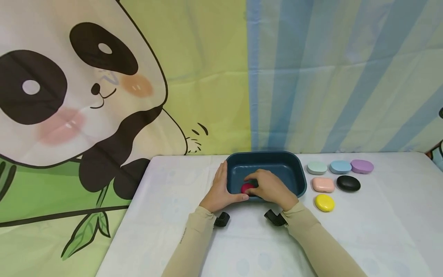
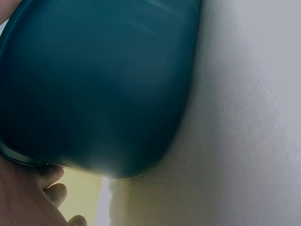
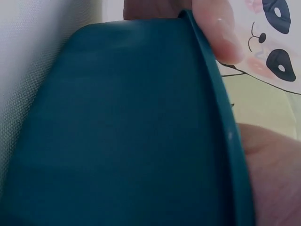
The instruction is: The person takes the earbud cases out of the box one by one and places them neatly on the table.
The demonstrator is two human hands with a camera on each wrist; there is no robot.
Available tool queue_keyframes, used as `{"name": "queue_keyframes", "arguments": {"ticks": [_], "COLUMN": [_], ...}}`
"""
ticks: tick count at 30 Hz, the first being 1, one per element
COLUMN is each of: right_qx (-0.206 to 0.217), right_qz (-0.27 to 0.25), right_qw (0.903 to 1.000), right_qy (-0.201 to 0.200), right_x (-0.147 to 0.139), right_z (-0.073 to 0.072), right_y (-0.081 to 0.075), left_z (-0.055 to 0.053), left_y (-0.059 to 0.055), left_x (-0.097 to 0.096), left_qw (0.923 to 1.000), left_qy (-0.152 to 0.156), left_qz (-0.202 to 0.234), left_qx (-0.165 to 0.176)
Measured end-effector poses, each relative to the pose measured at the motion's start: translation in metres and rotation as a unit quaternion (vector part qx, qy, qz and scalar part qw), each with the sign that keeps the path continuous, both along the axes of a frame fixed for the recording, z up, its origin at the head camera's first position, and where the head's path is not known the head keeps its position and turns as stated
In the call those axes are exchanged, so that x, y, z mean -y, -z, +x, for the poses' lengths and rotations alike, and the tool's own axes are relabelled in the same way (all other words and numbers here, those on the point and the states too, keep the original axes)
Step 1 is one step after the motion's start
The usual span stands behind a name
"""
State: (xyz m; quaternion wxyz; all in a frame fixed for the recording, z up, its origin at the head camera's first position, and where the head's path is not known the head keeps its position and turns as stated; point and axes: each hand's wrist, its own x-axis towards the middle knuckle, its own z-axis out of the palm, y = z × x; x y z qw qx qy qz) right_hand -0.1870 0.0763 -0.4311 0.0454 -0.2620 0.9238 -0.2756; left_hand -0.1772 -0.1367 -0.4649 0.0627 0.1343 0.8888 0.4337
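A dark blue rectangular basin (image 1: 287, 171) stands on the table. My left hand (image 1: 221, 190) holds its front left corner, fingers along the outer left side and thumb over the front rim. Inside the basin, near the front wall, my right hand (image 1: 271, 187) pinches a round red soap (image 1: 246, 187), partly hidden by the fingers. The basin's outer wall (image 2: 103, 89) fills much of the left wrist view, with fingertips (image 2: 57, 192) at its end. In the right wrist view the wall (image 3: 122, 117) hides the soap.
Right of the basin lie a mint soap (image 1: 317, 167), a blue one (image 1: 340, 167), a purple one (image 1: 362, 166), a pink one (image 1: 323, 184), a black one (image 1: 348, 183) and a yellow one (image 1: 324, 202). A printed panda cloth (image 1: 207, 77) hangs behind the white table (image 1: 166, 231).
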Motion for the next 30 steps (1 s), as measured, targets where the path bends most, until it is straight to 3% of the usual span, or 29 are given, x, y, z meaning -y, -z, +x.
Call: {"name": "queue_keyframes", "arguments": {"ticks": [8,19,25,30], "right_qx": [0.049,0.016,0.03,0.044], "right_qz": [-0.016,-0.033,-0.033,-0.029], "right_qw": [0.9987,0.9982,0.9972,0.9977], "right_qy": [-0.004,-0.049,-0.059,-0.042], "right_x": [0.0012,-0.0049,-0.0044,-0.0026], "right_z": [-0.0077,-0.0088,-0.0106,-0.0094], "right_y": [0.0043,0.0072,0.0085,0.0063], "left_z": [-0.0018,-0.0028,-0.0026,-0.0028], "left_y": [0.0,0.0013,0.0028,0.0029], "left_x": [0.0011,-0.001,-0.0006,0.0006], "left_qw": [1.0,0.9999,1.0,1.0], "left_qy": [0.002,-0.002,-0.004,0.0], "left_qz": [0.005,0.006,0.002,0.003], "left_qx": [-0.007,-0.01,-0.007,-0.008]}}
